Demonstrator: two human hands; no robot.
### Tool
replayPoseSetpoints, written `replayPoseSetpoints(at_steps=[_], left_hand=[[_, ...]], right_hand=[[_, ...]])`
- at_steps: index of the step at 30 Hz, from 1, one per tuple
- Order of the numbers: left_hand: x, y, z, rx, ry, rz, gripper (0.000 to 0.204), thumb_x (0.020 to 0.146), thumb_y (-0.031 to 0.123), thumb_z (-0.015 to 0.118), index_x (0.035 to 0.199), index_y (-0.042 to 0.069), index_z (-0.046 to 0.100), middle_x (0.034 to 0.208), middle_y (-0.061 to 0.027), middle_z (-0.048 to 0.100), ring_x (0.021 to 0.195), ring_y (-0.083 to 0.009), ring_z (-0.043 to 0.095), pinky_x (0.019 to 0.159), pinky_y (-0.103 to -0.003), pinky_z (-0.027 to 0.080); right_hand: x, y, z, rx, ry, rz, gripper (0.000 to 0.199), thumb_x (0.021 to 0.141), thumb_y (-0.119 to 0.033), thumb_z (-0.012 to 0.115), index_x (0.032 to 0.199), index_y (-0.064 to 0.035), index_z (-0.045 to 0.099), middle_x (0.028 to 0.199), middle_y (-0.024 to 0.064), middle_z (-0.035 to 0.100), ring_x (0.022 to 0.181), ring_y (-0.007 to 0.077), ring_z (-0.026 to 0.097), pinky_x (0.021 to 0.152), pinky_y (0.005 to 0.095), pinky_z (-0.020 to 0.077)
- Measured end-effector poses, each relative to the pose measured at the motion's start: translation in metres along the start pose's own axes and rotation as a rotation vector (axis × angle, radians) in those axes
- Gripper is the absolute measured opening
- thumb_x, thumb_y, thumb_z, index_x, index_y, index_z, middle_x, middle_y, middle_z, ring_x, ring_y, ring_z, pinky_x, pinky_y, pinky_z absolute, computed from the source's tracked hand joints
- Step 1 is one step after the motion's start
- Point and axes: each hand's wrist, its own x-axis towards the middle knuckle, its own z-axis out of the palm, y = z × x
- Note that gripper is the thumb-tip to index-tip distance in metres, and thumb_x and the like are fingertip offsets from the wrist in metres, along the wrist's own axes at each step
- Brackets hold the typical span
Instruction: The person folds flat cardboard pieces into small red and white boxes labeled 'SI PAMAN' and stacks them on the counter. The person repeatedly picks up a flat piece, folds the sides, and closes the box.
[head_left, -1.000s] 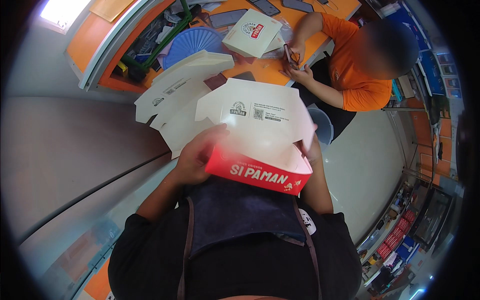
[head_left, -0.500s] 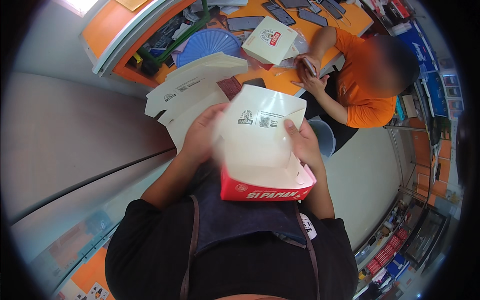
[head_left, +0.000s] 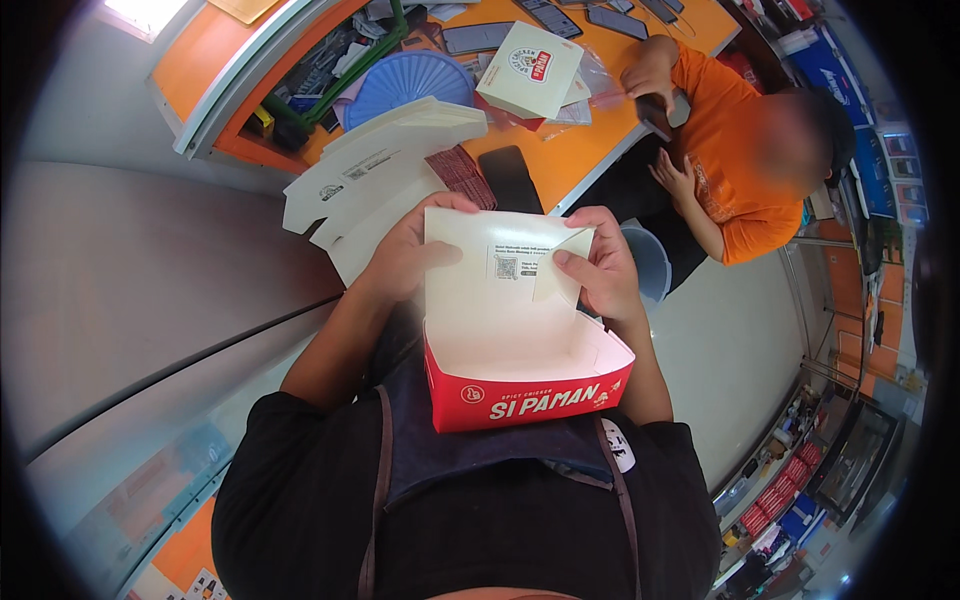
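I hold a red-and-white cardboard food box (head_left: 520, 340) against my chest, its open cavity facing up and its white lid standing upright. My left hand (head_left: 405, 250) grips the lid's left edge. My right hand (head_left: 600, 265) pinches a side flap at the lid's upper right corner and folds it inward. A stack of flat, unfolded white boxes (head_left: 375, 185) lies just beyond my left hand on the orange counter (head_left: 560, 165).
A person in an orange shirt (head_left: 735, 170) sits across the counter with a phone in hand. On the counter are a closed white box (head_left: 530, 68), a blue round fan-like lid (head_left: 410, 82), dark phones and a dark wallet (head_left: 510, 178). A grey bin (head_left: 648, 262) stands below.
The box has been turned: its lid now stands upright and the red tray faces me. My right hand has moved to the lid's corner flap. The seated person stopped writing and drew one arm in.
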Motion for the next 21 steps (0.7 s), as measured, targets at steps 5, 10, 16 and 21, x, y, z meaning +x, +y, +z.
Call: replayPoseSetpoints(at_steps=[5,10,16,21], left_hand=[[0.001,-0.010,-0.002,-0.429,-0.071,-0.028,0.070,0.099,0.019,0.064,0.161,0.008,0.034,0.153,-0.0128,0.051,0.139,-0.0280,0.053,0.113,-0.041,0.046],[0.003,-0.022,0.037,-0.505,-0.109,0.231,0.086,0.101,0.050,0.063,0.165,0.006,0.026,0.162,-0.0153,0.043,0.146,-0.0315,0.049,0.114,-0.045,0.047],[0.005,-0.024,0.023,-0.541,0.123,0.192,0.068,0.101,0.038,0.062,0.151,-0.002,0.042,0.141,-0.0217,0.061,0.128,-0.0327,0.063,0.109,-0.047,0.052],[0.006,0.009,0.022,-0.556,0.263,0.247,0.075,0.102,0.047,0.056,0.156,0.000,0.035,0.149,-0.0245,0.054,0.133,-0.0373,0.059,0.110,-0.054,0.051]], right_hand=[[0.006,-0.003,0.012,-0.075,0.215,-0.128,0.055,0.098,0.008,0.063,0.147,-0.0026,0.042,0.127,0.0151,0.064,0.114,0.0195,0.067,0.098,0.0323,0.0551],[0.020,-0.005,0.052,-0.311,0.519,-0.507,0.069,0.102,-0.001,0.063,0.161,0.0011,0.027,0.146,0.0214,0.056,0.132,0.0284,0.060,0.111,0.0408,0.0498],[0.009,-0.016,0.068,-0.970,0.040,-0.331,0.057,0.099,-0.014,0.070,0.152,-0.0038,0.051,0.144,0.0282,0.057,0.129,0.0379,0.064,0.111,0.0356,0.0467],[0.021,0.000,0.051,-0.908,0.457,-0.294,0.051,0.101,-0.007,0.071,0.147,0.0024,0.050,0.110,0.0147,0.071,0.105,0.0186,0.071,0.084,0.0279,0.0577]])
